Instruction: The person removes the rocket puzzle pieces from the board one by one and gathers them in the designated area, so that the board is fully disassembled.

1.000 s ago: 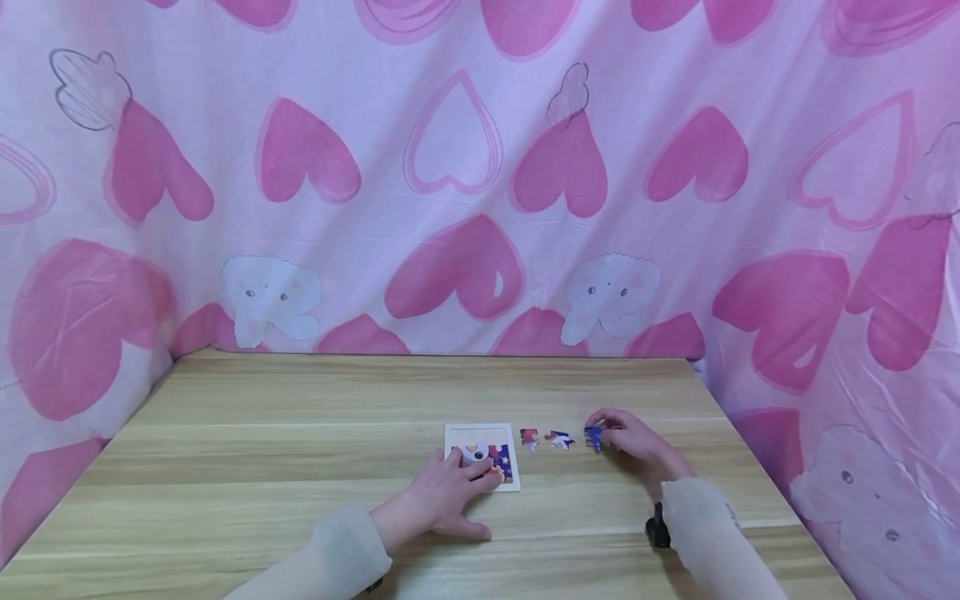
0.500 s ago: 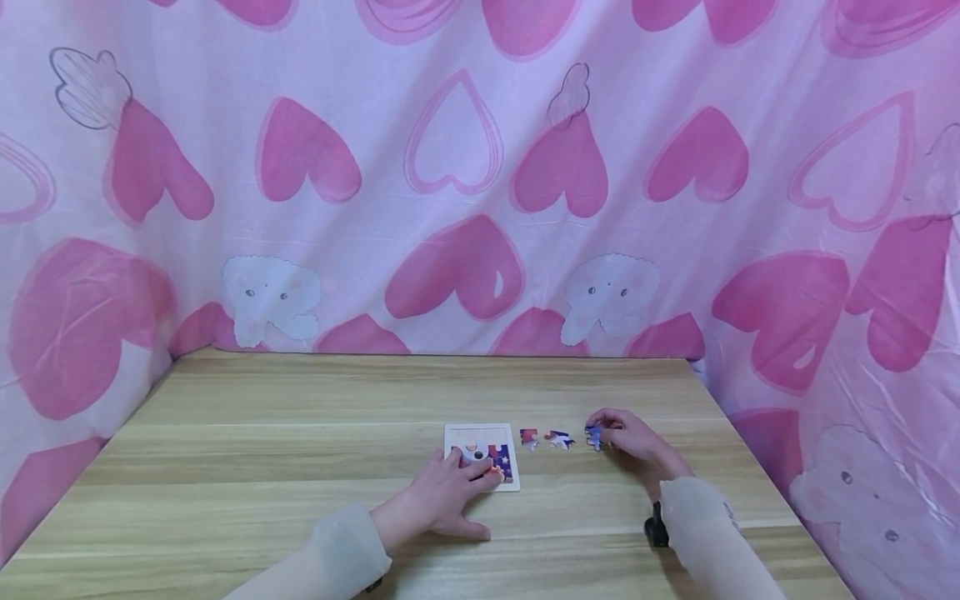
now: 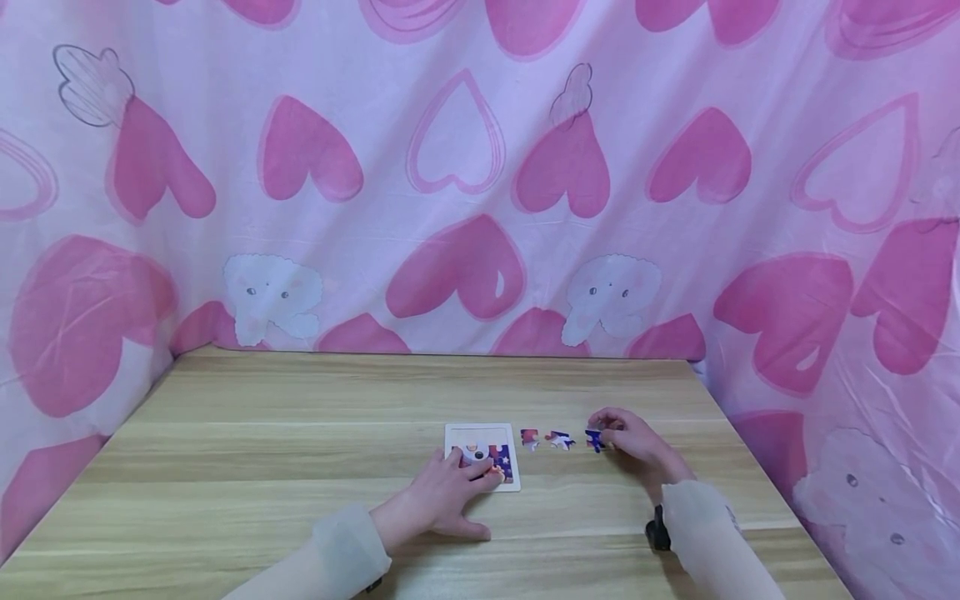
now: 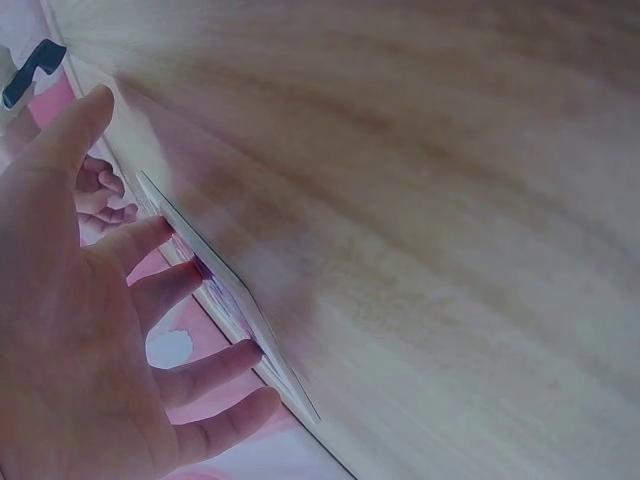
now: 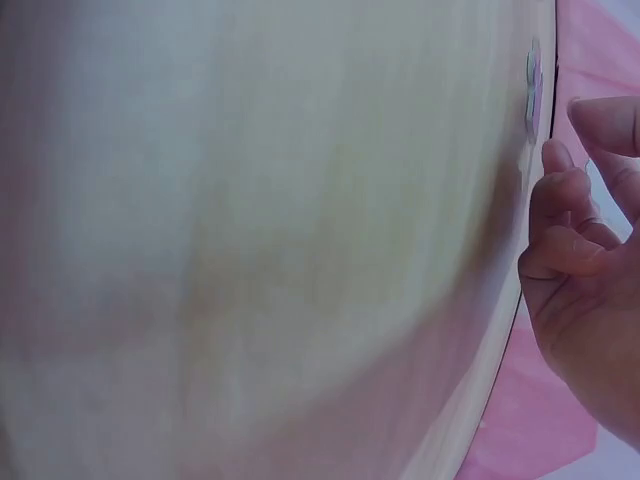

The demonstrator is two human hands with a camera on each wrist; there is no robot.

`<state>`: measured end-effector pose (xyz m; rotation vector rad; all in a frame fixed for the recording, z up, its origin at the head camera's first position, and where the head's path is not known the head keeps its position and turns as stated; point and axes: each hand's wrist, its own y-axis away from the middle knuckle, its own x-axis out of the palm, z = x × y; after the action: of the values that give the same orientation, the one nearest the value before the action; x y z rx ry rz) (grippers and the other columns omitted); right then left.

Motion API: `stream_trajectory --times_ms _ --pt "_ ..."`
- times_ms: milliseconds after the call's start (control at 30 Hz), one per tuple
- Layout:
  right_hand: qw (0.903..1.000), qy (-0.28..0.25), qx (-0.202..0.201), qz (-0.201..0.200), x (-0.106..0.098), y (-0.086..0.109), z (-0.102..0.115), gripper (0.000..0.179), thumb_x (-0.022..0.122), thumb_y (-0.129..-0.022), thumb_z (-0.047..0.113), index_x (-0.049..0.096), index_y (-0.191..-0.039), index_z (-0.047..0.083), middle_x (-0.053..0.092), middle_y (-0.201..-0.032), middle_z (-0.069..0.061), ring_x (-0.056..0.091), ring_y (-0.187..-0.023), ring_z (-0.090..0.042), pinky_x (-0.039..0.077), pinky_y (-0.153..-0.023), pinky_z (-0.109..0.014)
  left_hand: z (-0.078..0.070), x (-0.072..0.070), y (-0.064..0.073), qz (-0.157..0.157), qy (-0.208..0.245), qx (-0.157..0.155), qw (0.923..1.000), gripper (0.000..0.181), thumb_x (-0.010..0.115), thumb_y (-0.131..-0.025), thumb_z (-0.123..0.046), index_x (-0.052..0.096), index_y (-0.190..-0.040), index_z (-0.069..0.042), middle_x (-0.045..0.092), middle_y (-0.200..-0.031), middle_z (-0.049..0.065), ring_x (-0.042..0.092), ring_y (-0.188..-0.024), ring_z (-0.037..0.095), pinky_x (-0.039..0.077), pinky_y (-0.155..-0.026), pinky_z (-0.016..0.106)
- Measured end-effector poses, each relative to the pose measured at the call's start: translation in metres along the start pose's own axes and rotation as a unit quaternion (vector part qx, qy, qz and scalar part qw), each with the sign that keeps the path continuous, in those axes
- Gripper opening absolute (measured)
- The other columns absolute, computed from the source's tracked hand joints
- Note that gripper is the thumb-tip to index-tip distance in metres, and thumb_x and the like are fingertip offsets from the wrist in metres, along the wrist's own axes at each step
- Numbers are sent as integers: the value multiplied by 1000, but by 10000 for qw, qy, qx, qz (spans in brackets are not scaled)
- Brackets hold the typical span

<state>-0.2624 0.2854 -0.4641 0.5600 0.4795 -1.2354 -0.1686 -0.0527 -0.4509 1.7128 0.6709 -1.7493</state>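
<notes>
My left hand [image 3: 447,493] lies spread over the lower left of a white-framed jigsaw puzzle [image 3: 515,458], its fingertips on the picture and its thumb out to the side. In the left wrist view the fingers [image 4: 215,375] reach straight to the puzzle board [image 4: 262,325]. A cartoon face and dark blue starry pieces show between them; the rest is covered. To the right, my right hand [image 3: 630,435] pinches a dark blue puzzle piece [image 3: 595,440] between thumb and index finger, low over the table. The right wrist view shows that hand [image 5: 590,270] with curled fingers.
Two loose puzzle pieces, one red and white [image 3: 530,439] and one white and blue [image 3: 560,440], lie between the puzzle board and the right hand. The wooden table [image 3: 300,417] ends at a pink heart-patterned curtain [image 3: 457,267] behind and at the sides.
The blue piece at my right fingers turns from a lighter sheen to dark blue and shifts very slightly. My left hand stays in place on the puzzle.
</notes>
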Motion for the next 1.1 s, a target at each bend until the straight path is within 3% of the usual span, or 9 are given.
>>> stream_trajectory --times_ms 167,300,567,800,1100 --pt "9992 90 -398 23 5 0 8 25 53 -83 4 55 -108 6 53 -98 -9 48 -83 -22 42 -68 -32 0 0 0 -46 -28 -2 10000 74 44 -70 -72 37 -134 -35 37 -136 -8 41 -111 32 34 -85 50" --pt "9969 -35 -746 236 12 0 19 28 52 -82 -1 54 -110 1 53 -93 -13 49 -76 -23 44 -62 -33 1 0 1 -77 -93 -8 9999 74 44 -70 -73 37 -134 -35 36 -136 -8 41 -111 32 35 -84 48" --pt "9959 -14 -737 528 27 -2 33 27 52 -83 2 55 -109 5 52 -92 -10 47 -71 -23 43 -55 -32 2 4 1 -18 63 -102 9999 76 39 -71 -74 33 -136 -34 32 -138 -9 35 -118 35 31 -89 51" --pt "9927 -24 -1040 604 32 -5 32 26 53 -82 -1 55 -107 1 53 -91 -11 46 -68 -21 42 -51 -29 3 6 1 42 257 -229 9994 83 34 -71 -76 34 -136 -25 32 -138 -10 33 -121 33 28 -92 53" --pt "9935 104 -975 575 34 -5 33 24 53 -82 1 56 -106 5 52 -88 -6 45 -69 -21 42 -52 -27 4 3 5 147 540 -319 9979 75 29 -77 -73 32 -137 -29 29 -140 -9 30 -123 32 26 -93 54"
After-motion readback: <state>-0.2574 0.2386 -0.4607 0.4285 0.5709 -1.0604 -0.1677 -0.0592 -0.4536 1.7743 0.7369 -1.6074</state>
